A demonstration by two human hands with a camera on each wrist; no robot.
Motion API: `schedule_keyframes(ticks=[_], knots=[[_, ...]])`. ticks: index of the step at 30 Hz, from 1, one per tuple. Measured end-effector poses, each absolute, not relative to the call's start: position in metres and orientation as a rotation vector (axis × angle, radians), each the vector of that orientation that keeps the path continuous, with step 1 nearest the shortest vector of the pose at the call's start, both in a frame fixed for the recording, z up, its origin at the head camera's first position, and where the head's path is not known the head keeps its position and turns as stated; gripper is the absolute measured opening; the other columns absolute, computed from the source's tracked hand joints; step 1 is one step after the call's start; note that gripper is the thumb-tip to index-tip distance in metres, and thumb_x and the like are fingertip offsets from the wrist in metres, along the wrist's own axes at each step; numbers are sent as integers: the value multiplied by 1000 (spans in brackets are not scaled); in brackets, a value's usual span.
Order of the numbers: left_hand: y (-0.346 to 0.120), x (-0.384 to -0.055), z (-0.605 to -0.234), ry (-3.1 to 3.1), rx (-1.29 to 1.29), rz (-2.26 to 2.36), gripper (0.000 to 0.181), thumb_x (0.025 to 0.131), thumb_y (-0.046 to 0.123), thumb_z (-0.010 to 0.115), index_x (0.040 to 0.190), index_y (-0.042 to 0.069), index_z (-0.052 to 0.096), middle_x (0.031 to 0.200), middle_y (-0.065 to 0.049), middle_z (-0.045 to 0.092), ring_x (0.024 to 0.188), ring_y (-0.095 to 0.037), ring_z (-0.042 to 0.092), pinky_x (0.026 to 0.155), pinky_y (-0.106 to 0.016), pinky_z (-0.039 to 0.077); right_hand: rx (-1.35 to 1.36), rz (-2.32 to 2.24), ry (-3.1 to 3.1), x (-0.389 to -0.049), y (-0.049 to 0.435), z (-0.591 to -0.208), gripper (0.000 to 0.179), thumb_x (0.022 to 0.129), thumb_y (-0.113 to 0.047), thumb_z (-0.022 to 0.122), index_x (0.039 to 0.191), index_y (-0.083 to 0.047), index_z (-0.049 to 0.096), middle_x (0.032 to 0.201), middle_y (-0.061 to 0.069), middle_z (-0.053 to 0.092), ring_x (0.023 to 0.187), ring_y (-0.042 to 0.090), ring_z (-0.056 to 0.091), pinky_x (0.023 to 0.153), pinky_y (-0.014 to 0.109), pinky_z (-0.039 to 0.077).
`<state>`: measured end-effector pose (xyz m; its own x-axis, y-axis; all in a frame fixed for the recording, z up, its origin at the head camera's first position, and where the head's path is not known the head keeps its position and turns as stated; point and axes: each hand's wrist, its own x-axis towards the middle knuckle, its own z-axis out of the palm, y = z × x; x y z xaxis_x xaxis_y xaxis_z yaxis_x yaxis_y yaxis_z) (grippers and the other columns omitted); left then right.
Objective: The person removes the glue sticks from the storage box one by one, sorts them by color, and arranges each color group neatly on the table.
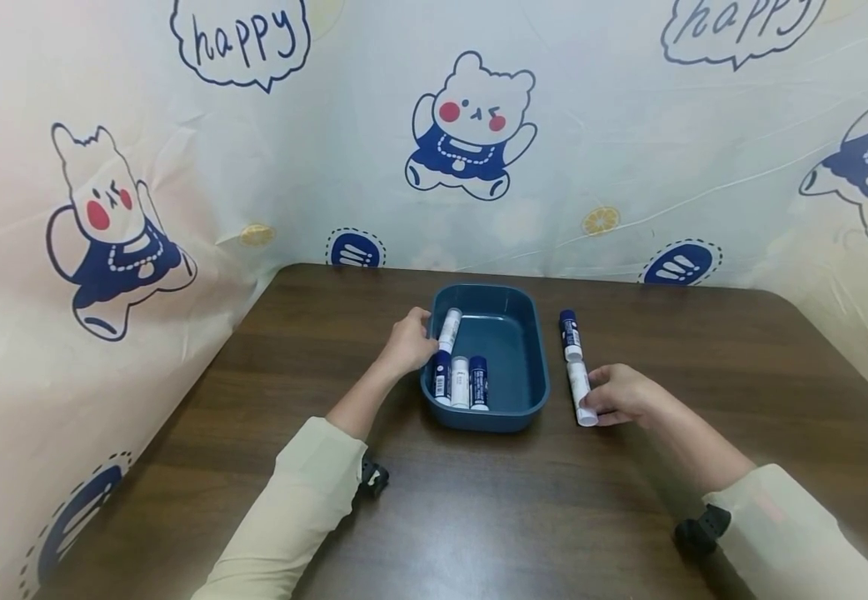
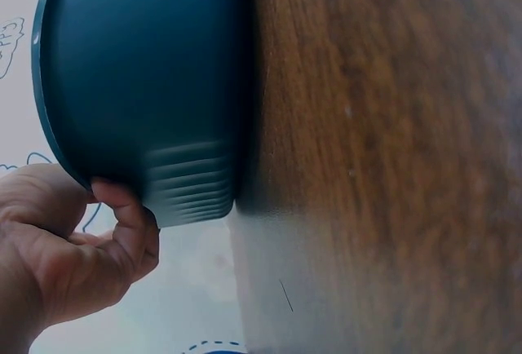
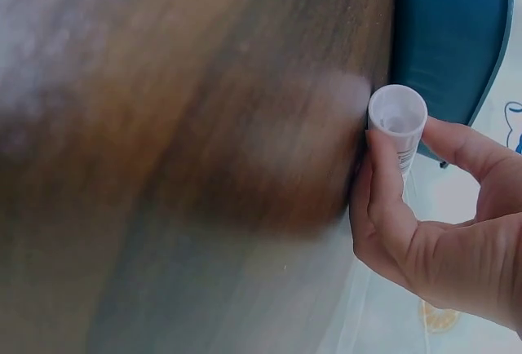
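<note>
A dark blue plastic bin (image 1: 505,350) stands on the table. Its left rim is gripped by my left hand (image 1: 410,342), and the left wrist view shows curled fingers (image 2: 134,236) at the bin's wall. Four tubes lie inside along the left and near sides: a white glue stick (image 1: 450,329), a navy one (image 1: 442,379), another white one (image 1: 460,383) and another navy one (image 1: 478,383). Right of the bin, my right hand (image 1: 625,393) pinches a white glue stick (image 1: 580,387) between thumb and fingers; its hollow end (image 3: 397,111) faces the right wrist camera.
Beyond the held stick, end to end with it, lies a navy-capped glue stick (image 1: 570,333). The brown wooden table (image 1: 449,517) runs back to a cartoon-printed curtain (image 1: 359,150) on the far and left sides. Dark wrist straps (image 1: 704,529) sit at both sleeves.
</note>
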<state>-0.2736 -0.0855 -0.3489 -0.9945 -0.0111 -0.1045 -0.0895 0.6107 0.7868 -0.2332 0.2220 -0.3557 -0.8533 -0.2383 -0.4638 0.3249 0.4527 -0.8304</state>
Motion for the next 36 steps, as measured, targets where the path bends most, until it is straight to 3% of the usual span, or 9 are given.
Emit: schedule_keyframes(ticks=[36], knots=[[-86,-274,-349,2739,-77,1353,50,90,2,54,136,3,36,115,-20,52,100,-28,56,83,-39,51,96,-1331,2237,-234,221,-352,72,81,-1,64,136,13,20,110,31,45,92,31,54,77,42,53]])
